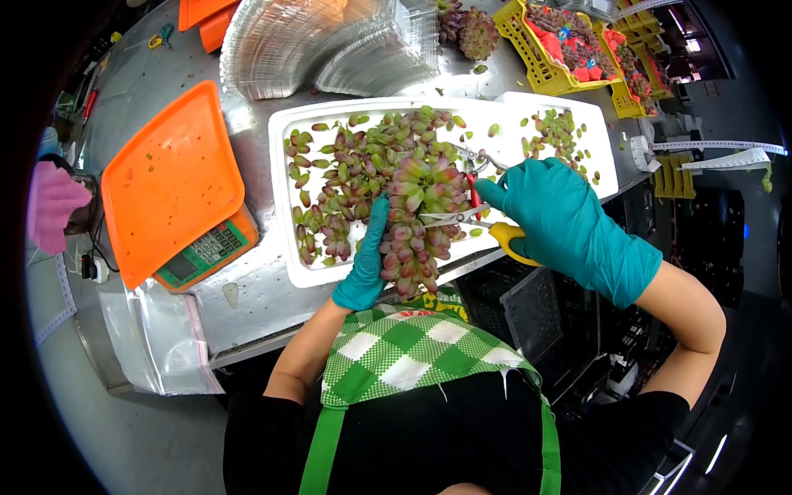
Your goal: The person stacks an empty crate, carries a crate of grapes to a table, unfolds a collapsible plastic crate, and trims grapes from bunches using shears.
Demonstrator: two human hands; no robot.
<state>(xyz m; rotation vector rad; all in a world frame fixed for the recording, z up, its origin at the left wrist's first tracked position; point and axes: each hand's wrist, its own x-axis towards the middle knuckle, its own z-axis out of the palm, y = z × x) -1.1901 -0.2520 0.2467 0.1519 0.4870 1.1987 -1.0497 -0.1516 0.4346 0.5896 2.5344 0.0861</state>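
My left hand [365, 262], in a teal glove, is closed on a succulent [410, 244] with plump green and reddish leaves, holding it over the near edge of a white tray [278, 198]. In my right hand [569, 219], also gloved, is a pair of scissors [505, 241] with yellow handles. Their blades are spread and reach the succulent's right side. Just beyond them a red-handled cutting tool [473, 191] shows in part, overlapped by the right hand's fingertips. Loose leaves and small rosettes [355, 157] lie in the tray behind the succulent.
An orange scale [177, 181] stands at left, with clear plastic bags [157, 338] below it. Stacked clear plastic trays [280, 49] are at the back. A second white tray [606, 157] holds loose leaves. Yellow crates [540, 62] of succulents stand back right.
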